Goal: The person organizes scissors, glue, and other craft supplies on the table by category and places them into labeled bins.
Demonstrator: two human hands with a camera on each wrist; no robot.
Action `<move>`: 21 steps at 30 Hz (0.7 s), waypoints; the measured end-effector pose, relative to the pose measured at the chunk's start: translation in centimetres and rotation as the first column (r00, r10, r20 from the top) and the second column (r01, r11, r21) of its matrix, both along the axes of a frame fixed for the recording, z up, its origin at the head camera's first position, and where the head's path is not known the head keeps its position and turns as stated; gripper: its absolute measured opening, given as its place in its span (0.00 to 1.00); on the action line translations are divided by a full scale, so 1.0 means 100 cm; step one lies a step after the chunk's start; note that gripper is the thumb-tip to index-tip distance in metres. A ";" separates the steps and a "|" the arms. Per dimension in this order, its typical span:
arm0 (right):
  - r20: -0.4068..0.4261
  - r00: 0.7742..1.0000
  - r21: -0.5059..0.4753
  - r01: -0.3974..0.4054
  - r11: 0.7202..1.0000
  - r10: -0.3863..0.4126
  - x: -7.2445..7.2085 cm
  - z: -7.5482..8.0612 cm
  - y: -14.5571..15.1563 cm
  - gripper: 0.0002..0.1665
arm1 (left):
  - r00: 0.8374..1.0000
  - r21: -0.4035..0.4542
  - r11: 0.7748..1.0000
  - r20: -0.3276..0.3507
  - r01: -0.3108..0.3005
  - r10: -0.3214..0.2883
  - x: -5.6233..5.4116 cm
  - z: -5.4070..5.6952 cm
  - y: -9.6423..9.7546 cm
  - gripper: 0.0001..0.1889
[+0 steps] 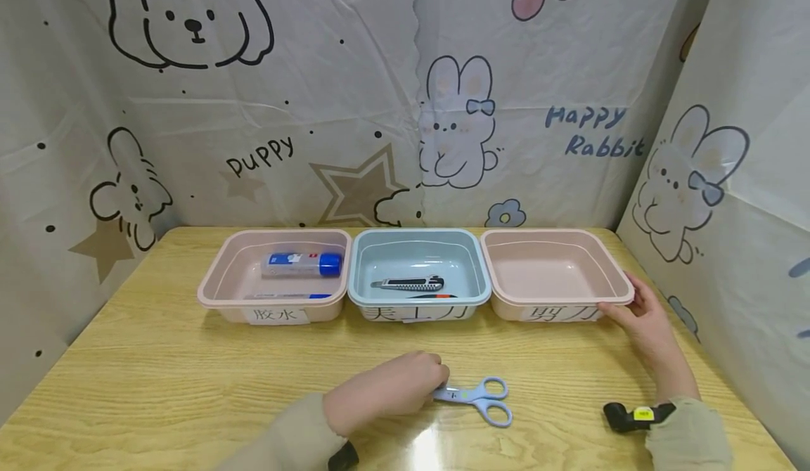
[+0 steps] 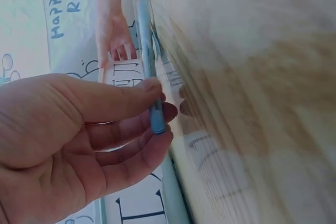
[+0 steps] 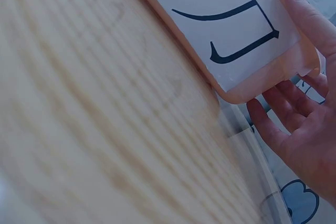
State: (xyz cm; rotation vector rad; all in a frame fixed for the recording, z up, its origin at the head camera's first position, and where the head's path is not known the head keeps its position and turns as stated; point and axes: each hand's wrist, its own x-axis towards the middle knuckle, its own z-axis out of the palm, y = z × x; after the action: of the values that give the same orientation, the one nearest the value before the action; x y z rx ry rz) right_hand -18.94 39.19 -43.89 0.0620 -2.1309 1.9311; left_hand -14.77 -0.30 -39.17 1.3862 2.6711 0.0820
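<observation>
My left hand (image 1: 395, 390) pinches a pair of light blue scissors (image 1: 477, 395) by the blade end, low over the table. Their two handle loops point right. In the left wrist view the scissors (image 2: 147, 51) appear edge-on between thumb and fingertips. At the far right, my right hand (image 1: 645, 320) grips the front right corner of the right pink bin (image 1: 550, 302). Seen from the right wrist, the thumb lies at the rim and the other fingers reach round the side of the pink bin (image 3: 283, 74). Inside, this bin shows only its bare floor.
Left of it stands a blue bin (image 1: 418, 304) with a grey utility knife (image 1: 411, 283) and another, mostly hidden orange-and-black item. The left pink bin (image 1: 211, 292) holds a blue-capped bottle (image 1: 300, 264) and a partly hidden blue item. Printed cloth hangs behind the wooden table (image 1: 190, 386).
</observation>
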 end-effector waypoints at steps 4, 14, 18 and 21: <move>-0.002 1.000 -0.005 -0.001 1.000 0.001 0.000 0.000 0.000 0.45 | 1.000 0.051 0.999 -0.008 -0.017 0.017 -0.007 0.001 0.010 0.04; 0.003 1.000 0.014 0.005 1.000 -0.005 0.000 0.001 0.000 0.45 | 0.997 0.202 0.979 -0.073 0.015 0.000 -0.031 0.021 0.045 0.10; 0.000 1.000 0.002 0.000 1.000 0.000 -0.001 0.000 0.001 0.45 | 0.992 0.279 0.960 -0.121 0.006 0.028 -0.041 0.029 0.059 0.12; 0.002 1.000 -0.006 -0.003 1.000 0.003 0.000 -0.002 0.002 0.45 | 0.989 0.325 0.945 -0.125 -0.037 0.081 -0.048 0.034 0.068 0.13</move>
State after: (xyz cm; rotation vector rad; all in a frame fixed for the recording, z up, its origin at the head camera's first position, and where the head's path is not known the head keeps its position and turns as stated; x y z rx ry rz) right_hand -18.95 39.35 -44.05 0.0625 -2.1280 1.9398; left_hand -19.55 6.49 -35.74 1.4427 2.9147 0.4667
